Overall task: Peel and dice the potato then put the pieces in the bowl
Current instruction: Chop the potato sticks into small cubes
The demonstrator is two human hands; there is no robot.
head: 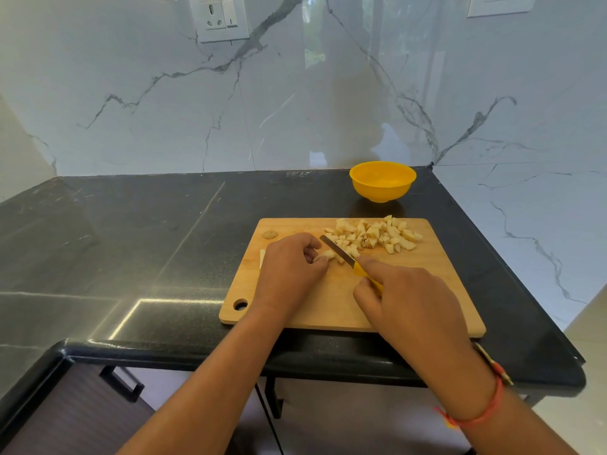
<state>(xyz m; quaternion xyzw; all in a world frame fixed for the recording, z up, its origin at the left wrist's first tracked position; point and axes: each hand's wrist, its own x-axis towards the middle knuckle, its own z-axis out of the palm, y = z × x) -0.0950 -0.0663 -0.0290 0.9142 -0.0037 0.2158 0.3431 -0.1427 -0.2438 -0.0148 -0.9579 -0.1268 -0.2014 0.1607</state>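
Right hand (407,303) grips knife (338,249); left hand (289,267) pinches potato (325,255).

Back wall (131,93): glossy white marble-look slabs, grey veins, vert. joint near centre; faint reflection of a window w/ greenery at top centre; Right wall (542,208): same finish, meets back wall at corner by counter's far right end; Socket plate (220,18): white, upper left of back wall, one outlet + switch; Second socket plate (499,3): white, top right, cut off by frame edge; Countertop (131,231): black speckled stone, polished, rounded front edge, pale seam lines; bright rect. glare patch (157,303) front left; Cabinet (82,415): under counter, dark ribbed front; black bar handle (123,382) near its top; Floor (591,339): pale, lower right past counter end.
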